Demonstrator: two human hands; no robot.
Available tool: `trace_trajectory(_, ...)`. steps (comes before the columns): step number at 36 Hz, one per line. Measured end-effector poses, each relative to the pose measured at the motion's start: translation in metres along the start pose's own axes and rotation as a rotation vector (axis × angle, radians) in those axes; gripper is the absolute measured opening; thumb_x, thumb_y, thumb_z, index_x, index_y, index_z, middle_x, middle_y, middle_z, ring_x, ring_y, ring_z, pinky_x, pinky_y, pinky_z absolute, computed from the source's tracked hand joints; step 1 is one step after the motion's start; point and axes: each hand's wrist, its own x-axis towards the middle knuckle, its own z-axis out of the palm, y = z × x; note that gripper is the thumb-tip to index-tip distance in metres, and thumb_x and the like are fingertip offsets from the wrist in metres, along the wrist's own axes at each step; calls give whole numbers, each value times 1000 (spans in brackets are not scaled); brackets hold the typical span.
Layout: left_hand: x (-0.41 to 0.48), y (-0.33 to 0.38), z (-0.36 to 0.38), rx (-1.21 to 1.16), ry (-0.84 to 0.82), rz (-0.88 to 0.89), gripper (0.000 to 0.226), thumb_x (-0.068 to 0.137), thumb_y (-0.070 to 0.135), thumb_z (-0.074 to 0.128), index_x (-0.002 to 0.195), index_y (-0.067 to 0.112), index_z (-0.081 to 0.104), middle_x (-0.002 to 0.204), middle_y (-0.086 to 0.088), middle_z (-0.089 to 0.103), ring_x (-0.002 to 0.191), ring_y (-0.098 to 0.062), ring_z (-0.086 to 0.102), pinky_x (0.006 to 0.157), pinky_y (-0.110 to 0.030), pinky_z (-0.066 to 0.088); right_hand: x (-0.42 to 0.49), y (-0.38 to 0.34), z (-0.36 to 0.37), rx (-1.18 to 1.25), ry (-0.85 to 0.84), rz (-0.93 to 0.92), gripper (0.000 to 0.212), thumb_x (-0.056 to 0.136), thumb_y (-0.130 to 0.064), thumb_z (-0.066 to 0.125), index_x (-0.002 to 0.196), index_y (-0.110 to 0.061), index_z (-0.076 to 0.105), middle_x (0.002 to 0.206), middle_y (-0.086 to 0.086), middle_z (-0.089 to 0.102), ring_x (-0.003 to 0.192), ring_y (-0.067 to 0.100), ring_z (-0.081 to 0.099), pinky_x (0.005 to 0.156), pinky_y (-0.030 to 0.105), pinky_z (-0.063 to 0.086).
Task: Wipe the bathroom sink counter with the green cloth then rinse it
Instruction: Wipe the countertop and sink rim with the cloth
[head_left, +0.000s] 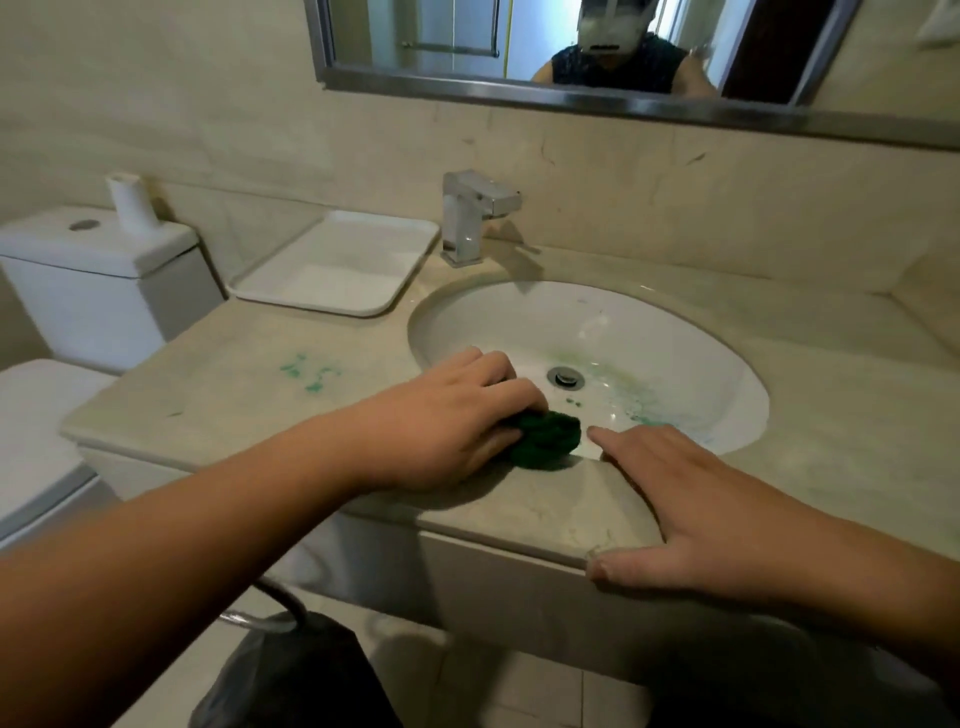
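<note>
tray (332, 270) and faucet (470, 218) block back counter (218, 379).

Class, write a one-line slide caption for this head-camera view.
Left hand grips the green cloth at the rim of the sink; right hand rests on the counter edge.

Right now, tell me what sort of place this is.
A bathroom, probably domestic: a white sink set in a stone-look counter with a chrome tap, a toilet beside it, and a wall mirror above.
</note>
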Motion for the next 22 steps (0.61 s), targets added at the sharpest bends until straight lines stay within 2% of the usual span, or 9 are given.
trace_trajectory(4, -54, -20, -24, -29, 77, -2, 38, 100, 42, 55, 137, 36, 58, 125, 9, 51, 112, -8, 49, 95, -30, 49, 22, -20, -16, -29, 23, -74, 119, 69, -99, 44, 160, -42, -4, 161, -13, 20, 144, 8, 22, 119, 34, 30)
trace_trajectory(6, -83, -32, -31, -31, 99, -73, 38, 98, 45, 55, 136, 40, 59, 124, 14, 50, 111, -4, 50, 93, -26, 50, 37, -33, -19, -36, 18, -107, 120, 67, -101, 42, 160, -41, -5, 165, -12, 15, 150, 11, 19, 122, 39, 30)
trace_trajectory(8, -111, -43, -35, 3, 149, -167, 40, 96, 48, 54, 135, 40, 60, 122, 16, 51, 108, -6, 54, 88, -30, 53, 49, -45, -18, -34, 9, -126, 120, 67, -100, 43, 159, -42, -6, 166, -12, 13, 149, 13, 21, 121, 39, 31)
trace_trajectory(12, -160, -70, -38, 113, 380, -459, 38, 92, 35, 66, 130, 31, 64, 113, 8, 55, 95, -19, 61, 77, -42, 55, 62, -60, -7, -2, 12, -140, 114, 69, -98, 44, 158, -41, 1, 162, -13, 19, 142, 10, 28, 118, 37, 33)
trace_trajectory(14, -179, -86, -40, 164, 449, -655, 37, 93, 27, 71, 130, 26, 63, 111, 0, 56, 95, -29, 61, 78, -43, 53, 65, -61, -2, 3, 16, -137, 111, 69, -99, 41, 157, -42, 4, 156, -15, 24, 135, 8, 31, 116, 35, 35)
trace_trajectory(16, -191, -104, -40, 168, 479, -856, 38, 95, 31, 69, 131, 24, 58, 111, -5, 54, 98, -35, 60, 79, -45, 51, 66, -62, -1, 2, 18, -124, 110, 66, -101, 38, 154, -44, 4, 151, -18, 25, 131, 5, 32, 113, 33, 37)
trace_trajectory(18, -192, -116, -36, 146, 448, -978, 37, 99, 40, 62, 131, 24, 54, 109, -2, 49, 100, -33, 58, 79, -44, 47, 68, -63, -1, -4, 18, -112, 111, 63, -103, 34, 152, -46, 4, 148, -20, 25, 128, 4, 33, 111, 33, 39)
trace_trajectory(19, -188, -119, -31, 177, 380, -977, 36, 101, 45, 57, 129, 24, 54, 107, -1, 47, 101, -32, 57, 77, -43, 46, 68, -64, -1, -7, 14, -108, 111, 61, -104, 33, 151, -47, 3, 147, -21, 24, 128, 3, 33, 110, 32, 40)
trace_trajectory(22, -175, -121, -15, 348, 142, -843, 36, 104, 54, 37, 121, 25, 50, 105, -3, 51, 98, -28, 55, 69, -39, 46, 70, -65, -2, -19, 9, -114, 110, 62, -104, 33, 152, -46, 3, 145, -23, 23, 127, 0, 30, 110, 29, 38)
